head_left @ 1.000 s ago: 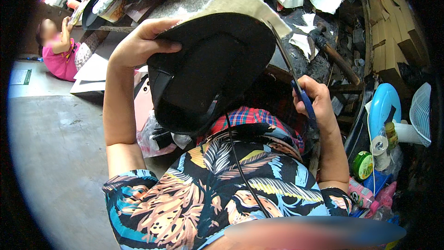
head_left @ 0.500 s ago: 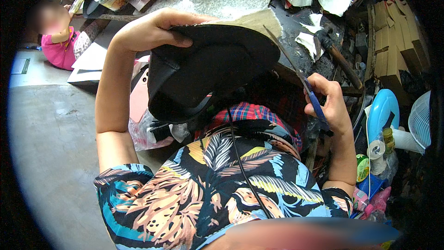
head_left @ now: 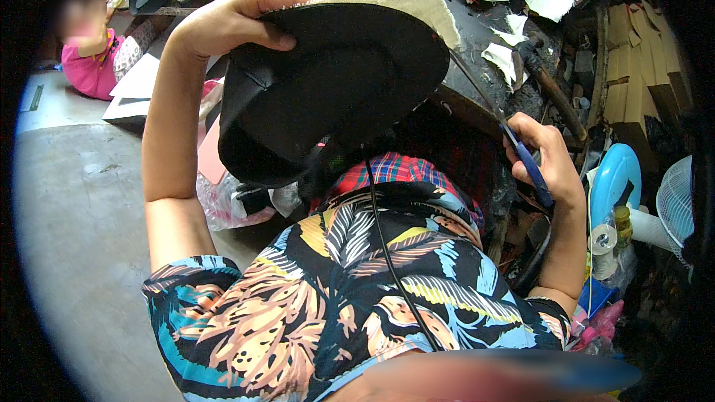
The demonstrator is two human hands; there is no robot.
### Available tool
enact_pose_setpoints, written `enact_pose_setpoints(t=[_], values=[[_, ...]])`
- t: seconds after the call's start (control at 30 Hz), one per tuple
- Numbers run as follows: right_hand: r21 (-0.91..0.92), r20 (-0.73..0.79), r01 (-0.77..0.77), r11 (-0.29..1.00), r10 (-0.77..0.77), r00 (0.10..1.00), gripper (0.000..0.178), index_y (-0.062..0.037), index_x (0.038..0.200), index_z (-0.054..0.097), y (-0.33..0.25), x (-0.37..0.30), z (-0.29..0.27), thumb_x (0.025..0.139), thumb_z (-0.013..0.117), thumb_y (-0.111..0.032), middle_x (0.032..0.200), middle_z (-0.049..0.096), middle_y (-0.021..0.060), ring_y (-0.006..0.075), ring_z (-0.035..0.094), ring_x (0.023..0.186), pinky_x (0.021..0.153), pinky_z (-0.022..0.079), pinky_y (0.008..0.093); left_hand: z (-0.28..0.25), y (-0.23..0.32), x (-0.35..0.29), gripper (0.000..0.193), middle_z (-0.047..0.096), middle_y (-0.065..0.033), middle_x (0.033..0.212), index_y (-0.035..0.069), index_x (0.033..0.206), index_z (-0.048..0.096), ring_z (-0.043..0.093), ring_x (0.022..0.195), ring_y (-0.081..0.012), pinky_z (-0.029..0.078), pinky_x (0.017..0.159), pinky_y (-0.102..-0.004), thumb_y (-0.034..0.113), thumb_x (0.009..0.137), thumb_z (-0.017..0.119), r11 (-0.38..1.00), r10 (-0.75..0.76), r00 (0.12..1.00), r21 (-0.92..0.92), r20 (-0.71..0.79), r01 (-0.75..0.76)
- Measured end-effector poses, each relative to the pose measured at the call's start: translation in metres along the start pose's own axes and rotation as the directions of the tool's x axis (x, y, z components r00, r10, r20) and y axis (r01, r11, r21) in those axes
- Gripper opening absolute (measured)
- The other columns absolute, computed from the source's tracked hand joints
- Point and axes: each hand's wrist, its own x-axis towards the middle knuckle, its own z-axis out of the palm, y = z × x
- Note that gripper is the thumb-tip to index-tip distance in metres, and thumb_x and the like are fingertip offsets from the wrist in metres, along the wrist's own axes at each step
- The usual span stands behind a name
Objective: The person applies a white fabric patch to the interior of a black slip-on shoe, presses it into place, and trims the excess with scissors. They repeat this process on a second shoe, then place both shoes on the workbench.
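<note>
My left hand (head_left: pixel 242 26) grips the far left edge of a black, hollow, curved piece (head_left: pixel 342 82), its thumb on the near face and its fingers mostly hidden behind. I cannot tell what kind of article it is. Pale beige cloth (head_left: pixel 417 4) with a rough edge shows beyond its far rim. At the right, my right hand (head_left: pixel 547 152) is closed around the blue handle of long-bladed scissors (head_left: pixel 530 160). The blades point up and left, and their tip meets the piece's right rim in the picture; whether they touch the cloth is hidden.
A hammer (head_left: pixel 551 89) and white cloth scraps (head_left: pixel 506 59) lie on the dark work surface to the right. Flattened cardboard (head_left: pixel 633 67), a blue ring-shaped thing (head_left: pixel 617 179) and a white fan (head_left: pixel 674 197) stand farther right. Someone in pink (head_left: pixel 93 67) sits at the far left.
My left hand has moved up and left, carrying the black piece along. My right hand has shifted slightly right and down with the scissors. More beige cloth shows past the rim.
</note>
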Motion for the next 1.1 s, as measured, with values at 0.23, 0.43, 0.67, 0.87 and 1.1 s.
enact_pose_setpoints(t=[0.23,0.43,0.67,0.87,1.1], values=[[0.006,0.068,-0.018,1.0,0.018,0.998,0.059,-0.0002,0.092,0.058,0.001,0.007,-0.003,0.068,0.073,-0.052,0.071,0.047,0.0061,0.0154,0.048,0.064,0.061,0.04,0.0308,-0.005,0.0,0.008,0.062,0.064,-0.011,0.136,0.001,0.133,0.062,0.053,0.131,-0.0222,0.034,0.115,-0.0353,-0.002,0.074,0.08,0.989,0.091,0.988,0.109,0.124,-0.105],[-0.013,0.098,-0.016,1.0,0.017,0.995,0.071,-0.0001,0.088,0.056,0.003,0.014,-0.002,0.07,0.071,-0.067,0.073,0.049,0.002,0.0112,0.05,0.066,0.059,0.039,0.0268,0.0,0.005,0.011,0.062,0.063,-0.0126,0.138,0.001,0.135,0.061,0.055,0.129,-0.0222,0.036,0.114,-0.0339,-0.007,0.074,0.071,0.988,0.114,0.98,0.083,0.165,-0.129],[0.027,0.045,0.042,0.999,-0.044,0.998,0.048,-0.001,0.09,0.059,-0.001,0.018,0.006,0.068,0.077,-0.04,0.067,0.044,0.0051,0.0132,0.044,0.062,0.059,0.039,0.0304,0.003,0.011,0.019,0.062,0.061,-0.0132,0.14,0.002,0.135,0.062,0.055,0.13,-0.0246,0.037,0.115,-0.0346,-0.006,0.075,0.071,0.981,0.11,0.964,0.129,0.241,-0.144],[0.093,0.042,0.022,0.995,-0.026,0.999,0.043,-0.0002,0.088,0.061,0.001,0.015,0.004,0.07,0.083,-0.031,0.066,0.044,0.0014,0.0077,0.041,0.06,0.055,0.035,0.0264,0.005,0.014,0.023,0.063,0.06,-0.0137,0.141,0.003,0.136,0.061,0.055,0.13,-0.0261,0.037,0.115,-0.0346,-0.005,0.074,0.071,0.977,0.103,0.96,0.156,0.26,-0.147],[0.035,0.061,0.12,0.992,-0.122,0.991,0.04,0.0002,0.087,0.062,-0.001,0.016,-0.001,0.071,0.086,-0.026,0.065,0.044,-0.0005,0.0064,0.04,0.06,0.054,0.033,0.0261,0.011,0.017,0.027,0.067,0.061,-0.0154,0.139,0.003,0.138,0.06,0.057,0.129,-0.0269,0.038,0.114,-0.0344,-0.005,0.072,0.07,0.973,0.112,0.949,0.16,0.294,-0.164]])
